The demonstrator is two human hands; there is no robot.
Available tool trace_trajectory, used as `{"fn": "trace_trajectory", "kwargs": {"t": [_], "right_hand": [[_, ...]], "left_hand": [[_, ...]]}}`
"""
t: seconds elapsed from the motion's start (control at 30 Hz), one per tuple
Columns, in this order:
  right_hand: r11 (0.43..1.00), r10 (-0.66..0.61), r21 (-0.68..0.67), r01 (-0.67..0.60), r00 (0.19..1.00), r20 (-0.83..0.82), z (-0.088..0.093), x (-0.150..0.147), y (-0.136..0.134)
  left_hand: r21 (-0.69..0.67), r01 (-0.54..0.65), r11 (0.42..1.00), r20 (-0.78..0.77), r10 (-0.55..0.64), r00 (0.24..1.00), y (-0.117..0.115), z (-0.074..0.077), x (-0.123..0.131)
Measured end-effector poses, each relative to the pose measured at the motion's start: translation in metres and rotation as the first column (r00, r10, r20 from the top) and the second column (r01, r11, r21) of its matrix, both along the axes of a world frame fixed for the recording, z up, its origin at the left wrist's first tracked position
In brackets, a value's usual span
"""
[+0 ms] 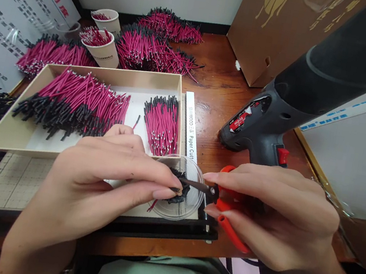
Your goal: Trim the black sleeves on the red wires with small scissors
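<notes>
My left hand (102, 175) is closed, thumb and forefinger pinching a short wire. The wire's black-sleeved end (177, 190) pokes out past the fingertips; a bit of red wire (152, 205) shows below the thumb, and the grip hides the middle. My right hand (272, 212) is wrapped around red-handled scissors (230, 233), their dark narrow blades pointing left at the wire's tip. Beneath both hands is a clear round plastic dish (194, 204) holding small black scraps (180, 174).
A shallow cardboard box (116, 73) holds bundles of red wires with black ends (162, 124). It rests on a gridded paper cutter (10, 183). More wire piles (145, 49) and paper cups (107, 55) stand behind. A dark heat gun (277, 120) is at right, a brown carton (256, 37) behind it.
</notes>
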State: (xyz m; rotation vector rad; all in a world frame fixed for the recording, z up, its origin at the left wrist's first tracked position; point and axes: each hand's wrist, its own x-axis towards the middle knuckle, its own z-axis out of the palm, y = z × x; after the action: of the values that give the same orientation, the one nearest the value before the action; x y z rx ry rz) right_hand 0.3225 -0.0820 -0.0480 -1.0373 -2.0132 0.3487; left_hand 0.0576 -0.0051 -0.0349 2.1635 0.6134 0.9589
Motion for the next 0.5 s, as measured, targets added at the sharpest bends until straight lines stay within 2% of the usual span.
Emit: {"fn": "trace_trajectory", "kwargs": {"t": [0.23,0.33,0.5], "right_hand": [[1.000,-0.012,-0.027,0.012,1.000,0.002,0.0027,-0.0010,-0.0031],[1.000,-0.014,-0.023,0.015,1.000,0.004,0.0017,-0.0012,-0.0026],[0.999,0.008,-0.043,-0.008,1.000,-0.007,-0.0004,0.0000,-0.0025]], "left_hand": [[-0.008,0.026,1.000,-0.004,-0.026,1.000,0.0017,0.0027,0.0013],[-0.014,-0.001,1.000,-0.020,0.001,1.000,0.0012,0.0041,0.0001],[0.006,0.021,1.000,-0.013,-0.021,1.000,0.0013,0.0002,-0.0030]]}}
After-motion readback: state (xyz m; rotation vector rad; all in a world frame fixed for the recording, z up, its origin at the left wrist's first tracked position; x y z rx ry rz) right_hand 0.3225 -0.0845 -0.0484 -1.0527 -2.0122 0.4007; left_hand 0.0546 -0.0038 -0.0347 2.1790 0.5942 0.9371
